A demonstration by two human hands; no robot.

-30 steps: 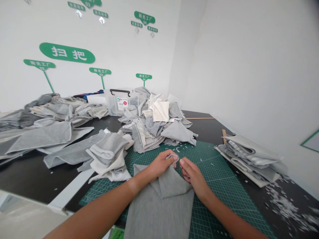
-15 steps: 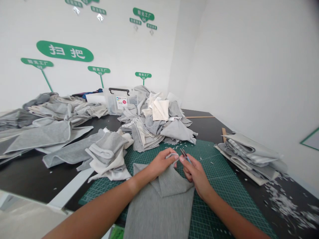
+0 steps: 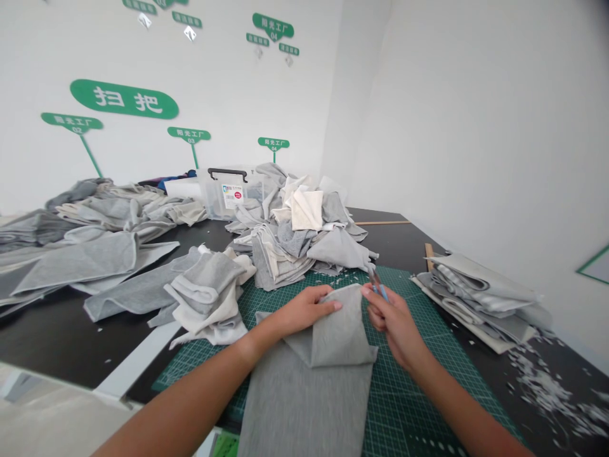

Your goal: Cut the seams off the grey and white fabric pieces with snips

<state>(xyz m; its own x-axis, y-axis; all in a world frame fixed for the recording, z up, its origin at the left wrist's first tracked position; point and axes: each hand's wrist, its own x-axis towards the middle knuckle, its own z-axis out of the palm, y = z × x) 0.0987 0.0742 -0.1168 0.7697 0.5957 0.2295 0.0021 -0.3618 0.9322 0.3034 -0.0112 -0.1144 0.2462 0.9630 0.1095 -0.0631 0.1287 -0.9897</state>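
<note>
Left hand (image 3: 307,310) on gray knit fabric (image 3: 340,330), right hand (image 3: 396,324) clenching small scissors (image 3: 379,284).

The fabric lies on a green cutting mat (image 3: 419,381), its upper part folded back and raised into a peak near the far side of the mat. The left hand grips the edge of that fold, fingers closed over it, while the right hand holds the blue-handled scissors tips up, just beside the peak (whether the blades touch the cloth is too hard to tell). The mat sits on a black counter (image 3: 57,336). Beyond it rises a heap of gray and off-white fabric pieces (image 3: 285,247), with a clear plastic storage box (image 3: 231,197) behind. To the right lie a folded stack of fabric (image 3: 480,295) and scattered white snippets (image 3: 547,390).
</note>
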